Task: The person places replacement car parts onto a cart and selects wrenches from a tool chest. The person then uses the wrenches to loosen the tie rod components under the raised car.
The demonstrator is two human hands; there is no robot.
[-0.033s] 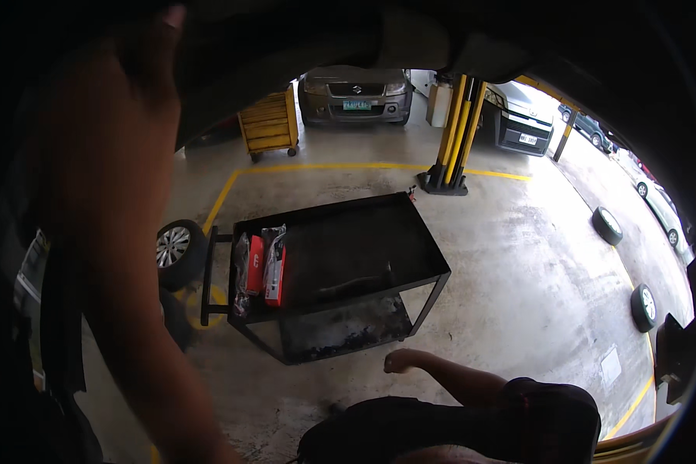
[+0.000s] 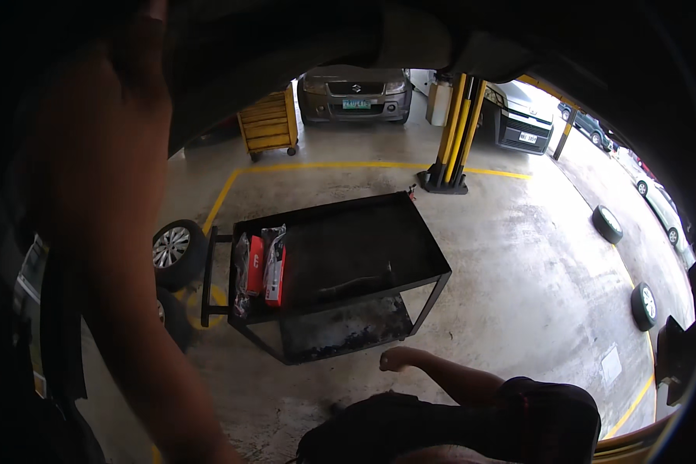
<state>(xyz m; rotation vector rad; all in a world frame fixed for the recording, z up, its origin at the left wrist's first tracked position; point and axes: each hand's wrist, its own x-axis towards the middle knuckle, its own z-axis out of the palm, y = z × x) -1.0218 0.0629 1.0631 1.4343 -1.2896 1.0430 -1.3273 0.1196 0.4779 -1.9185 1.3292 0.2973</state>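
Left hand (image 2: pixel 112 89) sits slightly further left, raised, its grip lost in shadow; right hand (image 2: pixel 397 358), also further left, curls loosely, contents unclear, near the trolley (image 2: pixel 348 232) (probably heavy, rigid; best held by its left-edge handle (image 2: pixel 206 277)).

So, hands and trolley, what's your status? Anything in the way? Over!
Left hand raised, grip lost in shadow. Right hand low, loosely curled. Black trolley ahead, two red packages on top. Wheels near its handle, maybe in the way.
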